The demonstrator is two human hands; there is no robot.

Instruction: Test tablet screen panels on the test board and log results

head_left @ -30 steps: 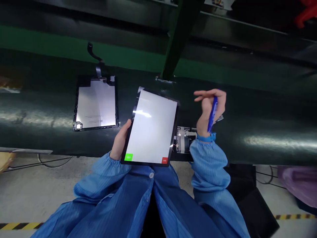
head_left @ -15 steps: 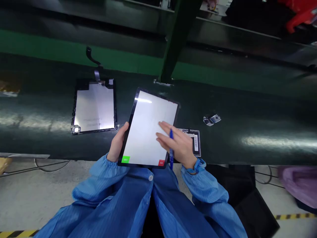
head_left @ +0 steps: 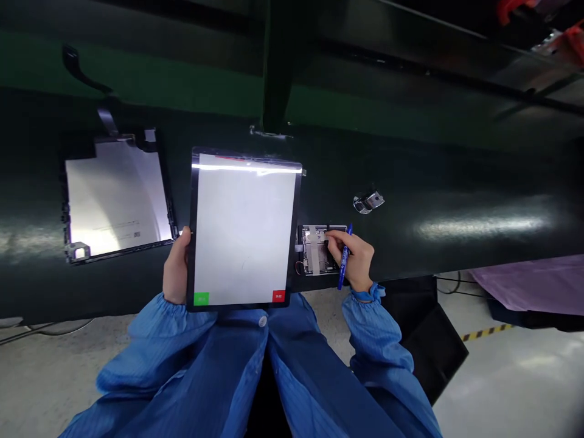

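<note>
My left hand (head_left: 176, 267) grips the left edge of a tablet screen (head_left: 244, 231), thumb along its side. The lit display is white, with a green box at the lower left and a red box at the lower right. My right hand (head_left: 356, 258) has a blue pen (head_left: 345, 257) tucked between its fingers. Its thumb and index fingertips are pinched at a circuit board (head_left: 322, 252) with pale tape strips, just right of the screen. Whether they pinch a part of the board cannot be made out.
On the dark green bench (head_left: 433, 182), a silvery backlight panel (head_left: 118, 194) with a black ribbon cable (head_left: 86, 79) lies at left. A small crumpled shiny piece (head_left: 368, 201) is at right. A dark post (head_left: 276, 67) rises behind. Black panels (head_left: 429, 347) stand below the bench edge.
My right hand has moved from over the screen to the circuit board, its fingers closing together. A board with tape shows where a barcode label was. The screen sits straighter; the view has shifted.
</note>
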